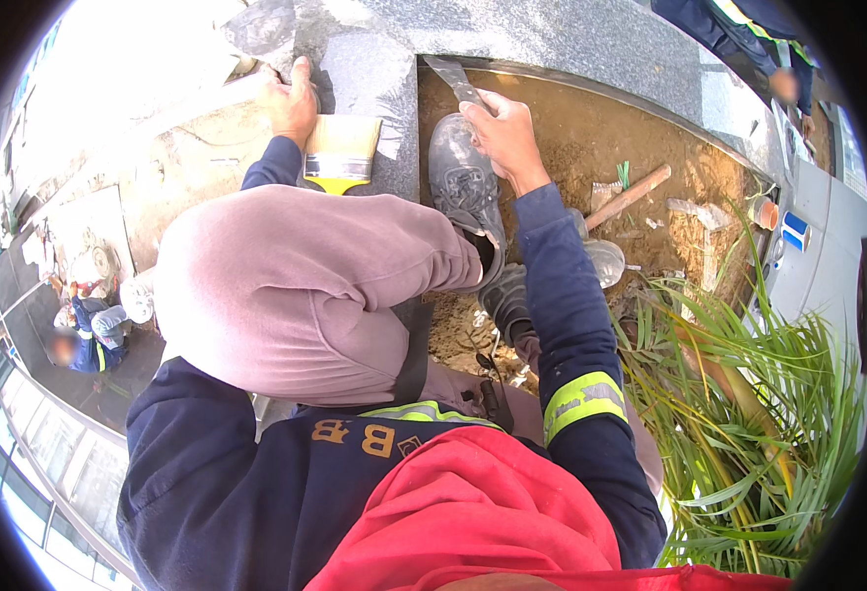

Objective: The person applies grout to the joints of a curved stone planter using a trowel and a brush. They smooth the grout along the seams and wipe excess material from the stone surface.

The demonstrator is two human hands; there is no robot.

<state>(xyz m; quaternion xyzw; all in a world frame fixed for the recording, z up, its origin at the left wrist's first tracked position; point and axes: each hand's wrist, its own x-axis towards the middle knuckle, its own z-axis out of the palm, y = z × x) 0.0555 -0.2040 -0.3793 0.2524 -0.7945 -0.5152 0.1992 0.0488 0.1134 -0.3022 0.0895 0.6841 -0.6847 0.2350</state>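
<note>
The scraper [450, 74], a flat tool with a greyish blade, is at the inner corner of the grey stone slab [512, 28], near the top of the view. Taking it as the centre of a clock, the right hand [505, 138] is at 5 o'clock, its fingers closed around the tool's lower end, with the blade pointing to 10. Whether the tip touches the stone I cannot tell.

The left hand [294, 110] is at 9 o'clock, thumb raised and fingers bent; their ends are hidden, so I cannot tell how far open they are or whether they hold anything. At 8 o'clock, just beside that hand, is a wide flat brush [343, 140], its pale bristles up and its yellow handle partly hidden behind the bent knee [286, 266].

At 6 o'clock a dark shoe [465, 175] stands on the soil bed [581, 118]; a second shoe [505, 298] lies beyond it, between 5 and 6. Toward 4 o'clock are a wooden stick [631, 197], lying slantwise on the soil, and small green strips [623, 175] just beside it. Farther along 4 are an orange cup [765, 213] and a blue-and-white box [796, 231].

A leafy plant [749, 433] fills 5 o'clock. Well apart, one co-worker [87, 340] is at 8 o'clock and another person [739, 41] at 3.
</note>
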